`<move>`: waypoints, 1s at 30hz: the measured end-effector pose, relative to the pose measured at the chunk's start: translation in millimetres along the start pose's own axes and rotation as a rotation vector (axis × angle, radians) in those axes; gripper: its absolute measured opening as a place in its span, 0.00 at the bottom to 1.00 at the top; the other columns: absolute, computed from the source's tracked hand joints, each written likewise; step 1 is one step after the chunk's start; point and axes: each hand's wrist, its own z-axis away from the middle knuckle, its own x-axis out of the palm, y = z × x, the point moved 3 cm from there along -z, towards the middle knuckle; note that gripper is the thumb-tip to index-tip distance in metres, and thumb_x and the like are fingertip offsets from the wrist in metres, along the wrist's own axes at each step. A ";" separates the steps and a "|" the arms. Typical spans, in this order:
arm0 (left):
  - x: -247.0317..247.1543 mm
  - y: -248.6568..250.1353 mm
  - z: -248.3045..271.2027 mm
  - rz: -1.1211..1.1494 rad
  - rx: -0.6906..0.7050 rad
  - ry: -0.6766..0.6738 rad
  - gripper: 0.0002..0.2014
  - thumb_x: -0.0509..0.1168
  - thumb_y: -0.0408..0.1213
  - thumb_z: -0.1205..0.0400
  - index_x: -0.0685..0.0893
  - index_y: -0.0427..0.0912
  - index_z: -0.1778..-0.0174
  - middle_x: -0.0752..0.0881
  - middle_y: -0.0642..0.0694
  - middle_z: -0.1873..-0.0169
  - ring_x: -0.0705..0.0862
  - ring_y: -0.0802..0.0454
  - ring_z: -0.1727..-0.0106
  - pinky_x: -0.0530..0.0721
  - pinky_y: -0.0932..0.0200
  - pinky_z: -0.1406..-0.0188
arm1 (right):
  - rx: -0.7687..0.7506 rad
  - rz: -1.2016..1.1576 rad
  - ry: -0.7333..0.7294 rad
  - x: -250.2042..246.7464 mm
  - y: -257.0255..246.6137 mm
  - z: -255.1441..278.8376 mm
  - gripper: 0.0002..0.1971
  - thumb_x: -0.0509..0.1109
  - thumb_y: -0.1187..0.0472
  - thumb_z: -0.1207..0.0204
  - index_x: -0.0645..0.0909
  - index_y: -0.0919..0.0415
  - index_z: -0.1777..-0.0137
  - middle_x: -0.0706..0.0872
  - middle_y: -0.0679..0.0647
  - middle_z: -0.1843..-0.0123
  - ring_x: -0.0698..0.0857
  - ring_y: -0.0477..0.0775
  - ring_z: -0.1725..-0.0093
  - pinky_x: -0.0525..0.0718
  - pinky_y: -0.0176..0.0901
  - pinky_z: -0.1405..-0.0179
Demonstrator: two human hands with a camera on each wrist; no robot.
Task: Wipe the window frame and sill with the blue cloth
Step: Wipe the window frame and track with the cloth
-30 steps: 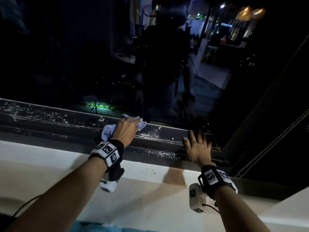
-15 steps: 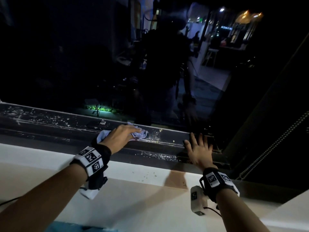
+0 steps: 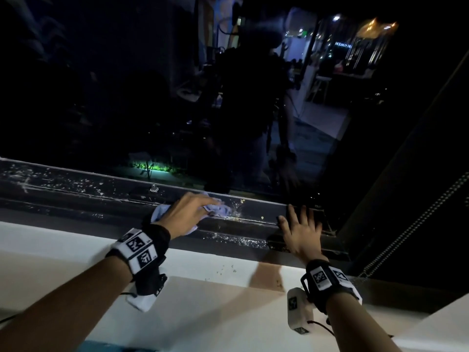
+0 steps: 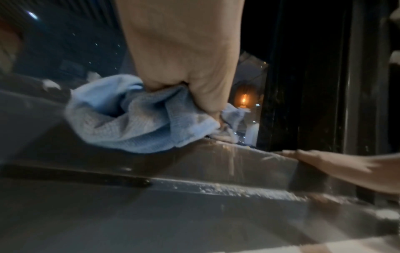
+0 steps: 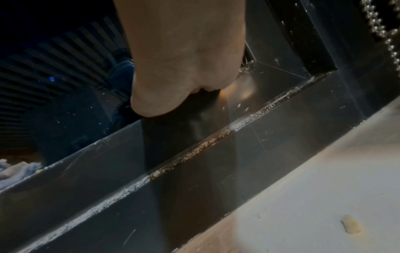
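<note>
With your left hand clutching the crumpled pale-blue cloth on the dark metal window frame rail, another rightward push could sweep the pale crumbs against your flat, unclenched right hand.

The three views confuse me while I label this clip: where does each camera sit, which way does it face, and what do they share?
Head: on the person's head, looking down and forward at the window frame; both forearms, left hand, right hand.
Left wrist: low beside the frame, looking along the left hand gripping the blue cloth.
Right wrist: looking along the right hand lying flat on the frame; only that hand.
Shared: cloth and crumb-strewn frame appear in all three.
</note>
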 end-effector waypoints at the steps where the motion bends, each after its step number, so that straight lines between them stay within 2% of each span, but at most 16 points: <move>1: -5.2 -5.7 -1.7 0.030 -0.024 0.084 0.19 0.58 0.21 0.18 0.82 0.40 0.35 0.80 0.39 0.32 0.81 0.50 0.34 0.80 0.56 0.34 | 0.002 0.001 -0.001 0.3 0.1 -0.2 0.33 0.39 0.36 0.20 0.52 0.49 0.17 0.52 0.62 0.16 0.47 0.62 0.17 0.46 0.64 0.22; 3: -7.8 -17.6 -8.8 -0.074 -0.118 0.285 0.19 0.60 0.22 0.19 0.78 0.39 0.32 0.81 0.35 0.35 0.83 0.42 0.37 0.84 0.49 0.40 | 0.003 -0.004 -0.006 0.6 0.1 -0.2 0.31 0.43 0.38 0.17 0.52 0.50 0.17 0.52 0.62 0.16 0.46 0.62 0.17 0.45 0.64 0.21; 5: 2.9 -19.1 -19.4 -0.230 -0.247 0.350 0.22 0.64 0.21 0.22 0.75 0.36 0.30 0.82 0.33 0.38 0.84 0.38 0.43 0.86 0.47 0.47 | 0.003 -0.002 -0.010 0.5 0.5 -0.2 0.31 0.42 0.38 0.18 0.51 0.50 0.17 0.52 0.62 0.16 0.46 0.62 0.17 0.45 0.64 0.22; 8: 30.6 -2.5 -37.7 -0.305 -0.297 0.340 0.22 0.65 0.21 0.23 0.78 0.36 0.33 0.82 0.35 0.39 0.84 0.36 0.45 0.86 0.44 0.50 | 0.010 0.003 -0.010 0.8 0.1 -0.7 0.38 0.34 0.34 0.26 0.51 0.49 0.17 0.52 0.62 0.16 0.46 0.62 0.17 0.45 0.64 0.22; 12: 52.5 30.6 -47.2 -0.222 -0.140 0.264 0.15 0.67 0.29 0.22 0.86 0.45 0.40 0.87 0.39 0.45 0.86 0.39 0.48 0.87 0.46 0.54 | 0.006 0.013 0.004 1.7 0.6 -0.3 0.48 0.24 0.31 0.37 0.52 0.48 0.17 0.52 0.61 0.16 0.47 0.62 0.17 0.47 0.63 0.22; 14: 44.9 36.9 -44.5 -0.137 -0.119 0.179 0.12 0.65 0.34 0.20 0.87 0.49 0.43 0.88 0.41 0.47 0.86 0.41 0.48 0.86 0.47 0.54 | 0.003 0.013 0.004 2.1 0.9 -0.2 0.50 0.23 0.31 0.39 0.52 0.48 0.17 0.53 0.61 0.16 0.47 0.62 0.17 0.47 0.63 0.22; 15: 38.6 36.1 -41.8 -0.021 -0.132 0.109 0.11 0.64 0.35 0.19 0.87 0.49 0.43 0.88 0.45 0.47 0.87 0.46 0.47 0.86 0.50 0.51 | 0.002 0.012 0.007 2.0 0.9 -0.1 0.50 0.23 0.31 0.39 0.52 0.49 0.17 0.53 0.61 0.16 0.47 0.62 0.17 0.47 0.63 0.22; 17: 27.1 27.8 -32.8 0.228 -0.143 -0.012 0.11 0.64 0.31 0.18 0.87 0.45 0.42 0.87 0.54 0.47 0.85 0.61 0.44 0.83 0.69 0.50 | 0.001 0.011 0.015 1.2 0.6 -0.1 0.50 0.22 0.31 0.39 0.52 0.49 0.17 0.53 0.61 0.16 0.47 0.61 0.17 0.47 0.63 0.22; 18: 21.1 22.3 -28.8 0.259 -0.141 -0.019 0.12 0.64 0.28 0.18 0.86 0.42 0.41 0.85 0.55 0.43 0.82 0.63 0.40 0.80 0.75 0.47 | 0.003 0.010 0.015 1.3 0.6 0.1 0.50 0.22 0.31 0.39 0.52 0.49 0.17 0.53 0.61 0.16 0.47 0.61 0.17 0.47 0.63 0.22; 20: 13.0 4.6 -29.1 0.158 -0.134 0.085 0.16 0.62 0.24 0.18 0.84 0.39 0.37 0.80 0.51 0.34 0.77 0.59 0.31 0.74 0.73 0.36 | 0.006 0.013 0.012 2.4 0.1 0.1 0.50 0.22 0.31 0.39 0.52 0.49 0.17 0.53 0.61 0.16 0.47 0.62 0.17 0.47 0.63 0.22; 22: 15.6 -1.9 -33.4 0.011 -0.123 0.206 0.16 0.62 0.25 0.19 0.84 0.39 0.37 0.81 0.46 0.33 0.77 0.54 0.30 0.73 0.68 0.34 | 0.007 0.012 0.017 2.5 0.0 -0.4 0.49 0.22 0.31 0.38 0.52 0.49 0.17 0.53 0.61 0.16 0.47 0.62 0.17 0.46 0.64 0.22; 25: 33.6 23.2 -41.9 -0.135 -0.063 0.266 0.13 0.64 0.27 0.19 0.87 0.39 0.41 0.87 0.42 0.42 0.84 0.46 0.41 0.77 0.65 0.47 | 0.009 0.020 0.021 2.7 -0.8 -0.1 0.49 0.23 0.32 0.38 0.52 0.49 0.17 0.53 0.61 0.16 0.47 0.62 0.17 0.47 0.64 0.22; 28: 44.9 48.8 -43.3 -0.093 -0.080 0.238 0.12 0.65 0.31 0.19 0.87 0.42 0.42 0.85 0.45 0.45 0.82 0.47 0.45 0.80 0.68 0.53 | 0.006 0.018 0.021 2.3 -1.0 0.4 0.49 0.23 0.32 0.38 0.53 0.49 0.17 0.54 0.61 0.16 0.48 0.62 0.17 0.47 0.64 0.22; 30: 38.2 51.5 -41.3 -0.030 -0.125 0.116 0.13 0.63 0.30 0.19 0.88 0.48 0.44 0.86 0.46 0.44 0.86 0.46 0.48 0.86 0.56 0.58 | 0.003 0.015 0.016 1.5 -0.2 0.0 0.49 0.22 0.31 0.38 0.52 0.49 0.17 0.53 0.61 0.16 0.48 0.62 0.17 0.47 0.64 0.22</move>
